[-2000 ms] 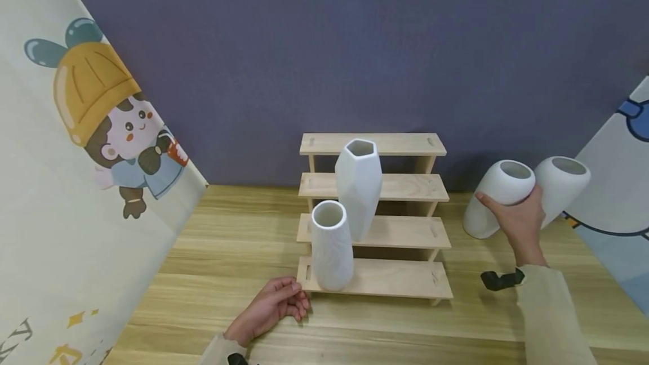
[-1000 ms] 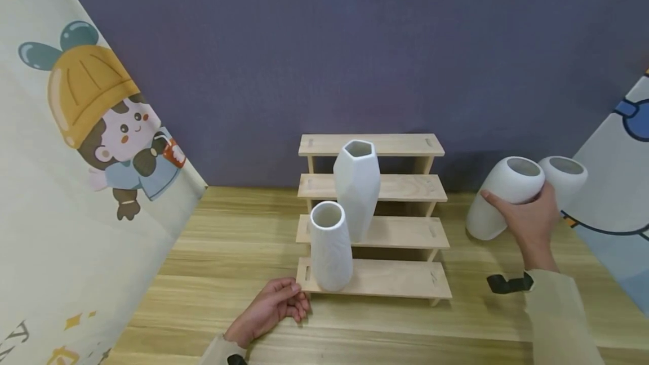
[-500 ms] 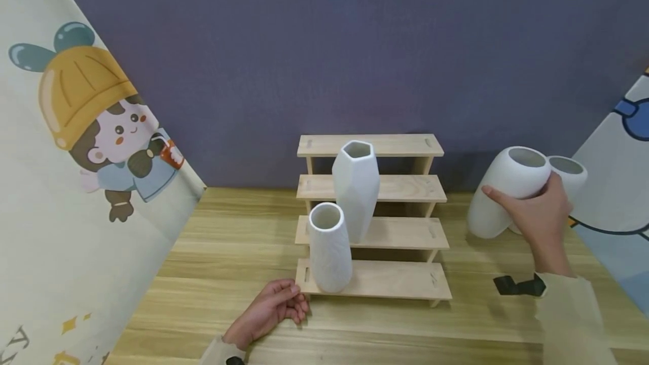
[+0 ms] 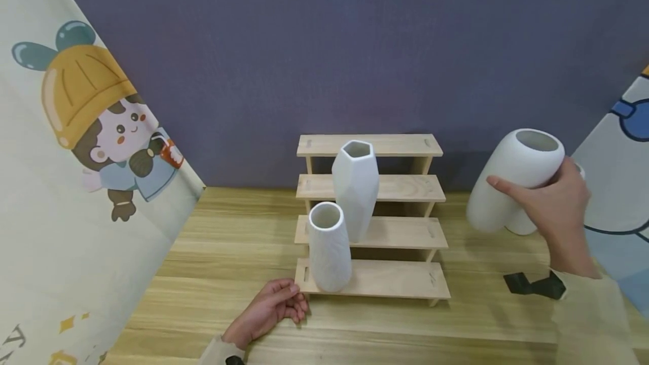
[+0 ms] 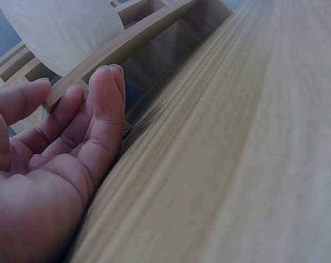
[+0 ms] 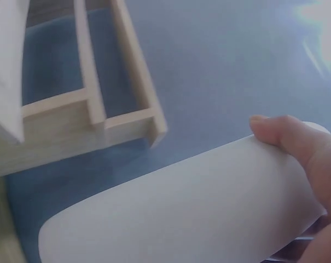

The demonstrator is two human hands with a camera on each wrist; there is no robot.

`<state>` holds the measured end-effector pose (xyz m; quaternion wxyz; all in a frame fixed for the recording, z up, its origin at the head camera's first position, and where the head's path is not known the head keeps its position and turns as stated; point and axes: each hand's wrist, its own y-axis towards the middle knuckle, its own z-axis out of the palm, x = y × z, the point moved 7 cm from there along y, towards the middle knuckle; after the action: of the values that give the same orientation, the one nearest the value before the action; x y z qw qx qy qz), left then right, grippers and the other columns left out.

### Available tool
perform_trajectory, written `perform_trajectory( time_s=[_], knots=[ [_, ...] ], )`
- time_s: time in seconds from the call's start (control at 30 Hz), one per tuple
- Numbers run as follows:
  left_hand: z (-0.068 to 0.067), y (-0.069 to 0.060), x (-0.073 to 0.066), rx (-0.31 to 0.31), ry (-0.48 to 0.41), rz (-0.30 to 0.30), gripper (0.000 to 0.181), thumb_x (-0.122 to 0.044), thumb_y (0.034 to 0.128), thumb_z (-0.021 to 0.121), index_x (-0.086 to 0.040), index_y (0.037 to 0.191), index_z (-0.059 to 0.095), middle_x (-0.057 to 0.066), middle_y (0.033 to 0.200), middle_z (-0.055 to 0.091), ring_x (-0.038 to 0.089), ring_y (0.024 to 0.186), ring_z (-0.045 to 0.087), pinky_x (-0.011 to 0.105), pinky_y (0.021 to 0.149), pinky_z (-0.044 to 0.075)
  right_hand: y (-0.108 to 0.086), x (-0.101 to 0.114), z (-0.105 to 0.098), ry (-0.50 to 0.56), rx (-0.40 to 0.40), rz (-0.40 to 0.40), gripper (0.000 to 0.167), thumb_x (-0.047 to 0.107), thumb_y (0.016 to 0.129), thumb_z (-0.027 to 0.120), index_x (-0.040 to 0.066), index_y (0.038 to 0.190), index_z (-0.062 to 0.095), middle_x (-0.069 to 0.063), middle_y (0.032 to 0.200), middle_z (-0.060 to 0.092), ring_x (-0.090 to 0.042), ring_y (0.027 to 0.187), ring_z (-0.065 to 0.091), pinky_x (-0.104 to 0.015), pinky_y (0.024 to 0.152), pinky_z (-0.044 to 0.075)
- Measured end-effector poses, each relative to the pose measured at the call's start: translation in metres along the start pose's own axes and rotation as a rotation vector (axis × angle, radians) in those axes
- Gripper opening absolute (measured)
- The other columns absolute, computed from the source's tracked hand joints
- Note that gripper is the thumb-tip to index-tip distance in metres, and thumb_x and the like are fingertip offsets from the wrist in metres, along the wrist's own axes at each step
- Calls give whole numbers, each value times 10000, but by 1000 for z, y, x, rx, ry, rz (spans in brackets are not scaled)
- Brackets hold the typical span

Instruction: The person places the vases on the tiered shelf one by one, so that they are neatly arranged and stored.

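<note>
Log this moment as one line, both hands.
right hand: grips tilted white vase; left hand: pinches corner of wooden stand; on stand: round-mouthed vase, faceted vase

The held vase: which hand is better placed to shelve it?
Likely the right hand: it grips the held vase, while the left hand pinches the wooden stand at its left corner.

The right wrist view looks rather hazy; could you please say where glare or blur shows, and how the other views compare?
Right wrist: bright glare in the upper right corner, soft edges on the wooden stand; head: fairly even light, the textured vase reasonably crisp; left wrist: tabletop grain smeared and soft, left hand clearer.
</note>
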<state>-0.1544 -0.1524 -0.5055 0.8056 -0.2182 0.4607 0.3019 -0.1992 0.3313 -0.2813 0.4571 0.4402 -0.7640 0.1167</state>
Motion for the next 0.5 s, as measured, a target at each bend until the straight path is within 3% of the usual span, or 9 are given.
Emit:
perform_trajectory(
  time_s=[0.17,0.5],
  knots=[
    [-1,-1,1,-6,3,-2,277,-143,1092,352,-117,1011,615,-29,957,735,66,843,703,211,739,593,0,15,-5,-5,27,-25,887,413,717,891,356,1464,416,259,1193,475,26,1004,462,-236,776,393],
    [1,0,-1,5,-8,21,297,-115,1090,338,-100,1006,623,-22,946,740,75,841,711,206,735,592,-1,43,-16,29,-4,-102,853,337,696,914,328,1430,479,326,1058,447,97,911,464,-186,727,372]
  ],
)
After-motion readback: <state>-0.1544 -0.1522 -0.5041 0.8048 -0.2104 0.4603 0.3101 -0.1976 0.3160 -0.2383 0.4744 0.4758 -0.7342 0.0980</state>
